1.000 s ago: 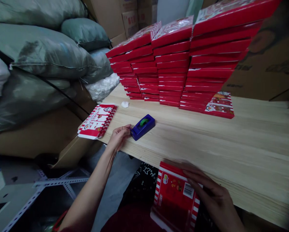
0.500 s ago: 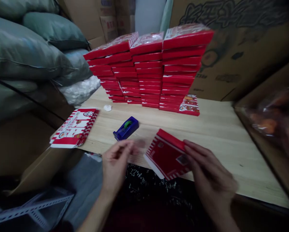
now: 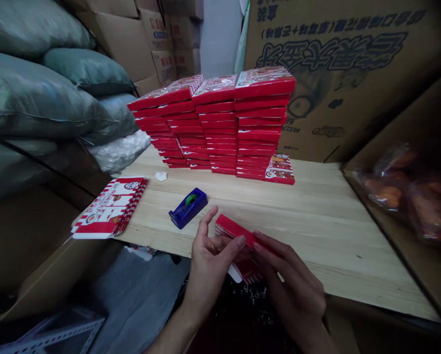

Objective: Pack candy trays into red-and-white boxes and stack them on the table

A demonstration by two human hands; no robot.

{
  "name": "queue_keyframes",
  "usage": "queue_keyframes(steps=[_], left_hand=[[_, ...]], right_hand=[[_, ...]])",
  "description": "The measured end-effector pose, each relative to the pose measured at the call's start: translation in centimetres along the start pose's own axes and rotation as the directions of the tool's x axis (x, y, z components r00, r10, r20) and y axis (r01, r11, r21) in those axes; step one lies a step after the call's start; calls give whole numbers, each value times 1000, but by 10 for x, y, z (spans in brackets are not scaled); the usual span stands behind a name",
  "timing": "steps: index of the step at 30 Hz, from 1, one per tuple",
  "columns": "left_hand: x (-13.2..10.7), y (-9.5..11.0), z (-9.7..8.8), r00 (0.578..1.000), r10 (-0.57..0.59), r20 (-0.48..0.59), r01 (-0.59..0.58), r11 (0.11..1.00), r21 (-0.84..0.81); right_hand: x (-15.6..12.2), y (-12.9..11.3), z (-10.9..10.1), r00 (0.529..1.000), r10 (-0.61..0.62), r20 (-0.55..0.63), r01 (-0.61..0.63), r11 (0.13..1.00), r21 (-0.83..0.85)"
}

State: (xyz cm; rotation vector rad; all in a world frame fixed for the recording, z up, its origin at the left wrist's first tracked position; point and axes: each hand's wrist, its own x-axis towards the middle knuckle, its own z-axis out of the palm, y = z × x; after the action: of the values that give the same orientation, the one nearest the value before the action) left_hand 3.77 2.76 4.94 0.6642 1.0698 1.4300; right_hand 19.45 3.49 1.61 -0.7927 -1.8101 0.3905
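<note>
Red striped carton (image 3: pixel 230 225) held up at bench's (image 3: pixel 338 231) near edge, tilted, over lap. Both hands on it: left hand (image 3: pixel 208 260) part-curled, thumb pressing the red side panel, one finger sticking up; right hand (image 3: pixel 296 278) closed round the other end, fingertips on same panel. Looks like thin card: probably light, stiff at folds, easily dented mid-face, glossy so a bit slippery. Best hold: side edges, light pinch, clear of white flap (image 3: pixel 235 273).
</note>
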Motion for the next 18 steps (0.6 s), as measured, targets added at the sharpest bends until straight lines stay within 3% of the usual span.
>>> queue_keyframes(steps=[5,7,10,12,13,15,17,18], left_hand=[[9,-2,-3,1000,-5,-12,7,981,192],[18,-9,-10,998,49,-42,-32,939,341],[33,-17,-32,977,210,-28,-143,750,646],[41,-19,-50,952,296,82,-252,596,762],[45,-20,-58,948,279,156,-295,572,765],[51,-22,-69,949,101,297,-289,651,702],[60,-27,-73,910,-150,387,-156,740,654],[66,-30,-71,890,-216,401,-113,748,654]], right_hand=[[12,7,-3,969,92,230,-120,986,115],[16,9,-5,956,138,259,-180,973,143],[14,15,-13,944,261,203,-294,944,148],[8,22,-21,925,358,130,-375,915,146],[3,26,-25,907,412,87,-421,894,153],[-7,36,-33,851,525,15,-517,832,202],[-16,46,-38,798,602,-15,-577,771,271],[-21,52,-40,787,617,-17,-587,757,289]])
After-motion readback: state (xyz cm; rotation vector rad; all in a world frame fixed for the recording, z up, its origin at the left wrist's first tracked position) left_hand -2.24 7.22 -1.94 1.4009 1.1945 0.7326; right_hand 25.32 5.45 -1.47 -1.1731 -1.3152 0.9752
